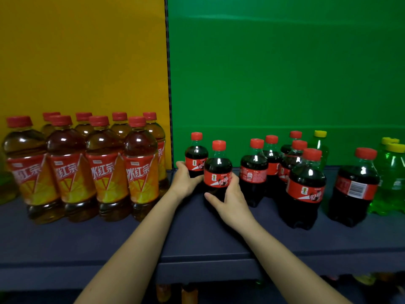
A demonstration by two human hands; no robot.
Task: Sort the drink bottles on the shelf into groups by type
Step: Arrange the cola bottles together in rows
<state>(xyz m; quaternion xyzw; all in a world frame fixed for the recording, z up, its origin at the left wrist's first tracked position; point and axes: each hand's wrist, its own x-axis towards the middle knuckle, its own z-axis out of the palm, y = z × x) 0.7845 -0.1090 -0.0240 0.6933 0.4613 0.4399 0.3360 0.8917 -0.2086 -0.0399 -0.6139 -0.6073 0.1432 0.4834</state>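
As hands (184, 181) (230, 200) grip two | colas (306, 185) 8 | teas (105, 172) 8 | greens (394, 172) perhaps 3

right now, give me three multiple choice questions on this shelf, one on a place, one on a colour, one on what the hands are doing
1. Where do the iced tea bottles stand?
A. in front of the yellow panel, at the left
B. at the far right end
C. lying on their sides at the front edge

2. What colour are the caps of the green soda bottles?
A. red
B. blue
C. yellow

3. What are the left hand and the right hand doing?
A. resting flat, holding nothing
B. each gripping a cola bottle
C. together lifting one tea bottle

Answers
1 A: the tea group stands upright against the yellow backing.
2 C: yellow caps top the green bottles at the right.
3 B: the left hand's fingers curl round the rear cola bottle, the right hand's round the front cola bottle.
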